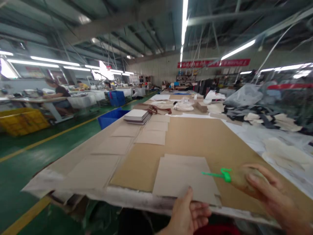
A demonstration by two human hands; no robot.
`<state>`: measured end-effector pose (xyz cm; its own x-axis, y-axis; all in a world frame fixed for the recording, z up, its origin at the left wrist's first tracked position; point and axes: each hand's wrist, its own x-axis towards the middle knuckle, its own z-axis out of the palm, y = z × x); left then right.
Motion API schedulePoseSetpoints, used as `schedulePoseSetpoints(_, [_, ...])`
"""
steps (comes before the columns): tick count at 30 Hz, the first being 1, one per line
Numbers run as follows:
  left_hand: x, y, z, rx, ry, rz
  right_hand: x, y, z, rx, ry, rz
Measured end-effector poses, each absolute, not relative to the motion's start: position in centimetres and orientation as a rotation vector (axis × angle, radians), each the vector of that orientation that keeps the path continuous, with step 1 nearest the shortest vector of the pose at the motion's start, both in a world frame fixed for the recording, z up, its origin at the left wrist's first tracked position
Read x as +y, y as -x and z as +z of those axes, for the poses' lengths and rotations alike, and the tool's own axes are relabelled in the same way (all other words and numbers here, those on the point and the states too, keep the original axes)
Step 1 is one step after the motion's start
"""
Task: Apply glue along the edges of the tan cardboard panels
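My left hand [187,213] grips the near edge of a stack of beige cut sheets [183,178], thumb on top and fingers underneath. My right hand [266,192] hovers at the right, blurred by motion, fingers curled and spread close to a green tool [220,174] that lies on the brown board [195,137]. The tool looks like small scissors or a marker. I cannot see the right hand gripping anything.
More beige sheets [151,137] lie in rows across the long table, with a pile of stacked sheets [137,116] farther back. Dark and cream fabric pieces [264,116] heap at the right. A blue bin [110,119] and yellow crate [22,122] stand left, where a person [57,94] sits.
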<state>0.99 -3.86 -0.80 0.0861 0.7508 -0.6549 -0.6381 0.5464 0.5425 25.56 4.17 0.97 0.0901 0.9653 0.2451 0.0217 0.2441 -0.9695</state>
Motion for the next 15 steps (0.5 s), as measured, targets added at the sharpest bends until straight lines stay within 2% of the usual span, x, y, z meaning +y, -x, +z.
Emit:
schedulePoseSetpoints(3, [-3.6, -1.5, -1.9, 0.961, -0.159, 1.097, 4.3, -22.2, 3.6, -1.439, 1.051, 1.029])
schedulePoseSetpoints(9, [-3.5, -2.4, -1.6, 0.958, -0.141, 1.150, 4.8, -15.4, 6.6, -2.121, 0.876, 0.758])
schedulePoseSetpoints(15, [-3.9, -3.2, -2.3, 1.012, -0.193, 1.220, 5.2, -10.7, 7.6, -2.388, 0.607, 0.719])
